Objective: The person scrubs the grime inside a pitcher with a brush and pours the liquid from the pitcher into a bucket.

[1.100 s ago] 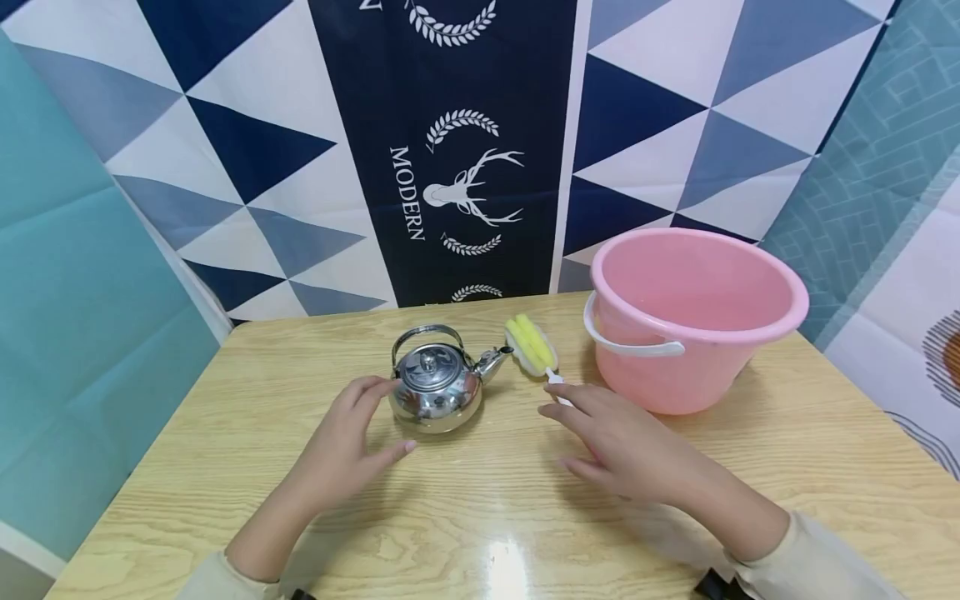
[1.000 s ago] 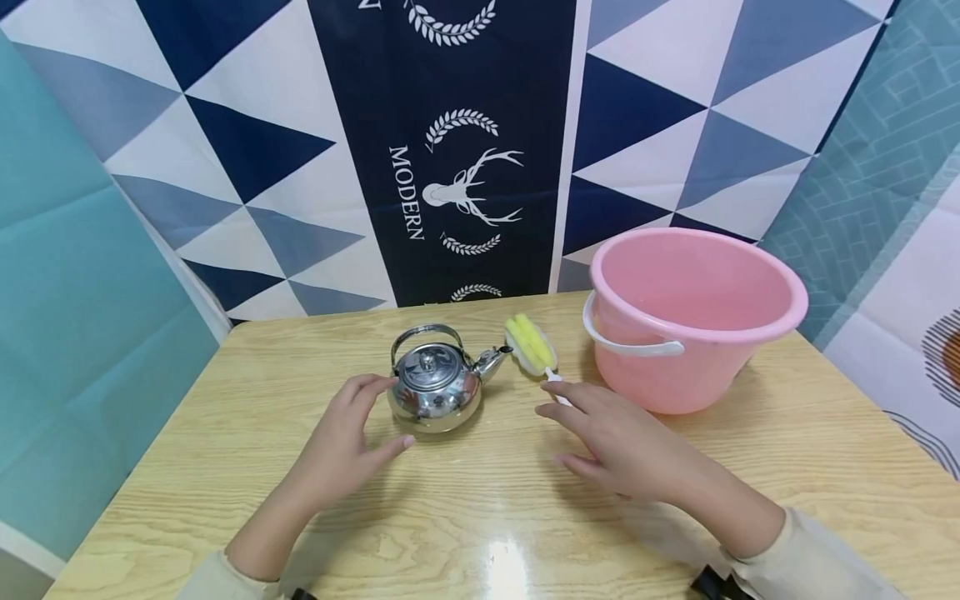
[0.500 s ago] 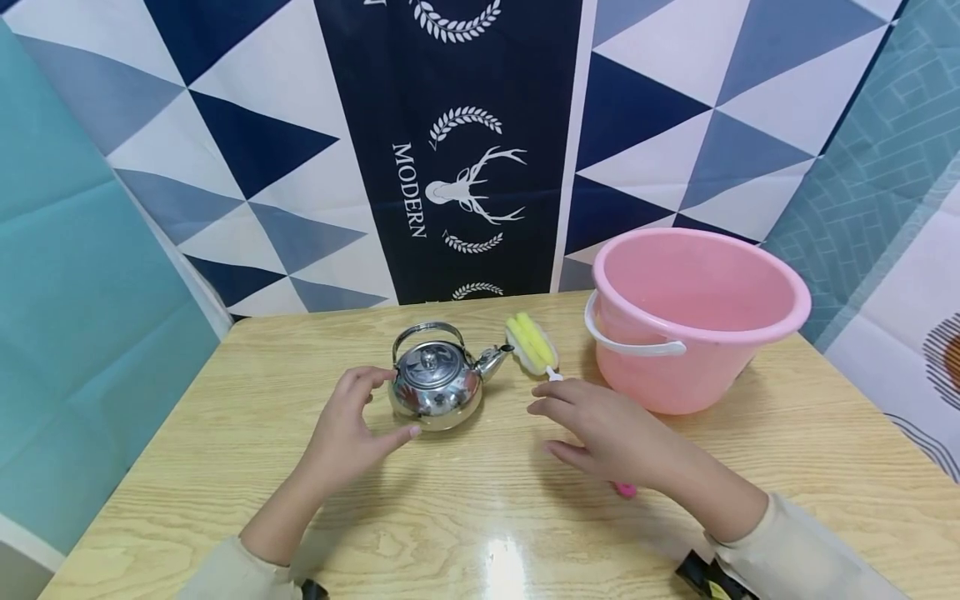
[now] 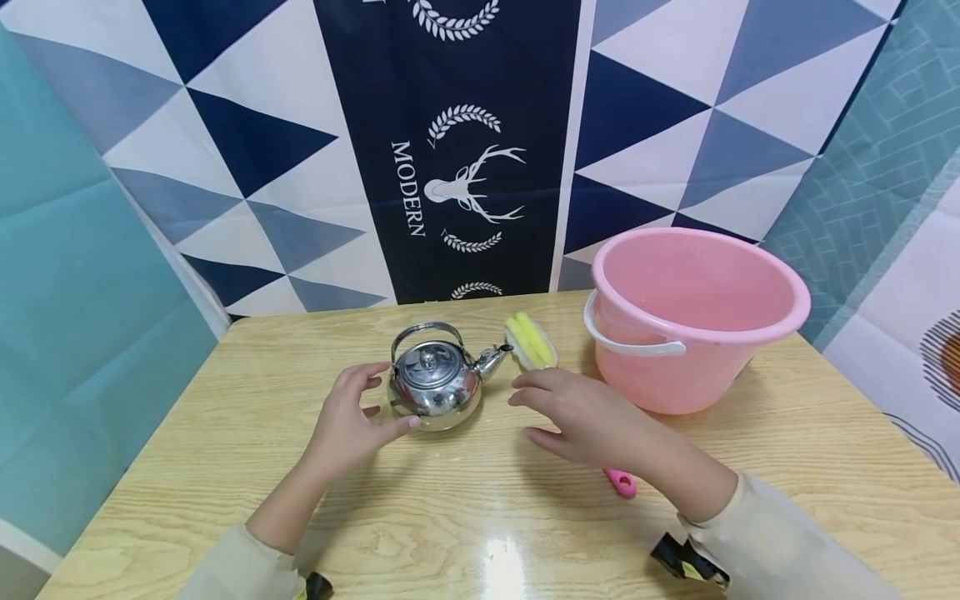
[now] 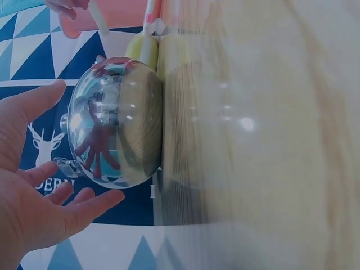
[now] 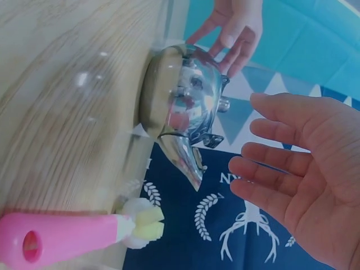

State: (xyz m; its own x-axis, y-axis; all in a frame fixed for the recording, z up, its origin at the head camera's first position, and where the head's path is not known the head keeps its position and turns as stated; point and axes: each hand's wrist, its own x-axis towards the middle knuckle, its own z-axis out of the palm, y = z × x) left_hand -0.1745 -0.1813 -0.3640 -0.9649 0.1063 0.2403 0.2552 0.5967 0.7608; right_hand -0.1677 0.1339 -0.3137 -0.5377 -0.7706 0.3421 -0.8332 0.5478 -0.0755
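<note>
A shiny steel teapot (image 4: 435, 392) with a raised hoop handle stands upright on the table, its spout toward the right. My left hand (image 4: 348, 421) is spread at the teapot's left side, thumb at the front. Whether its fingertips touch the metal I cannot tell. My right hand (image 4: 592, 417) hovers with loosely bent fingers, holding nothing, between teapot and bucket. Beneath it lies a sponge brush with a yellow and white head (image 4: 532, 342) and a pink handle (image 6: 67, 236); in the head view the hand hides its middle.
A pink bucket (image 4: 686, 375) with a white carrying handle stands at the right back of the wooden table (image 4: 420, 517). Patterned cloth (image 4: 480, 167) hangs behind the table's far edge, and a teal panel (image 4: 82, 292) rises on the left.
My right hand has moved left, off the brush handle's end and toward the teapot, uncovering the pink tip. My left hand has come slightly closer to the teapot. Teapot, brush and bucket stay put.
</note>
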